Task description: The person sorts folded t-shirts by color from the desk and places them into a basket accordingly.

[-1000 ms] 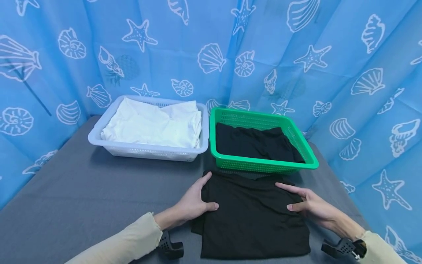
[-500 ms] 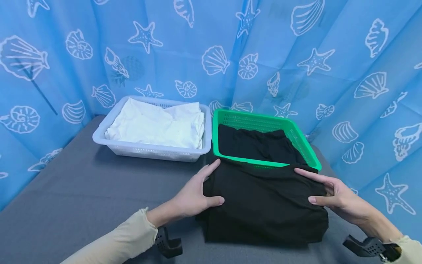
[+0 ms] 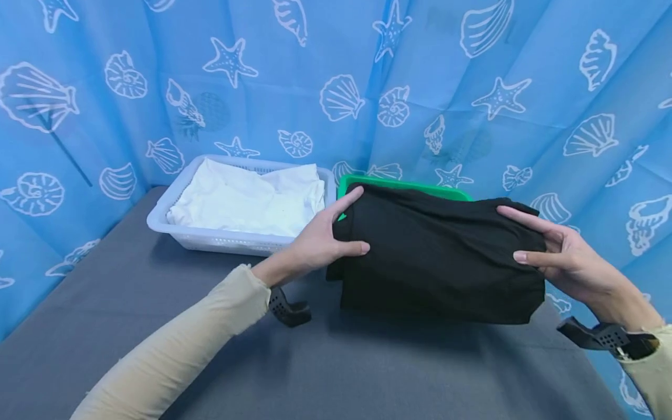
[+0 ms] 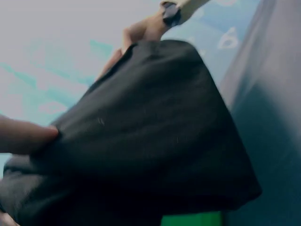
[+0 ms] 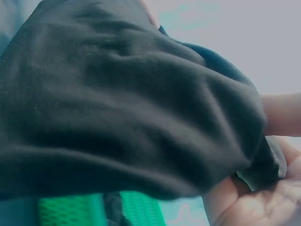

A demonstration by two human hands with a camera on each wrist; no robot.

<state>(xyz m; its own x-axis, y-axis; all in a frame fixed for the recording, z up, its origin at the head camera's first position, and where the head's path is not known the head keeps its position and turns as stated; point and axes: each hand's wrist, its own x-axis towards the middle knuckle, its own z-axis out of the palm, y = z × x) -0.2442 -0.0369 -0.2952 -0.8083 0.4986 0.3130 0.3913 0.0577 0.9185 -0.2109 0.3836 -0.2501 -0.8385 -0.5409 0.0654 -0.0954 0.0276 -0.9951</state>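
A folded black garment (image 3: 441, 251) hangs above the grey table, held level between both hands. My left hand (image 3: 325, 239) grips its left side, thumb on the near face and the other fingers partly hidden behind it. On the right side, my right hand (image 3: 580, 265) pinches the cloth the same way; in the right wrist view its fingers (image 5: 263, 207) curl under the fabric. Behind and below the garment is the green basket (image 3: 415, 184), mostly covered in the head view; its mesh side shows under the cloth in the right wrist view.
Left of the green basket stands a white basket (image 3: 231, 235) with folded white cloth (image 3: 252, 198) in it. The two baskets sit side by side on the grey tabletop (image 3: 315, 367). A blue curtain (image 3: 294, 58) with shell prints hangs close behind them.
Both hands have lifted the black garment off the table and carried it forward and slightly right, over the green basket. Black cloth seen earlier inside that basket is now hidden.
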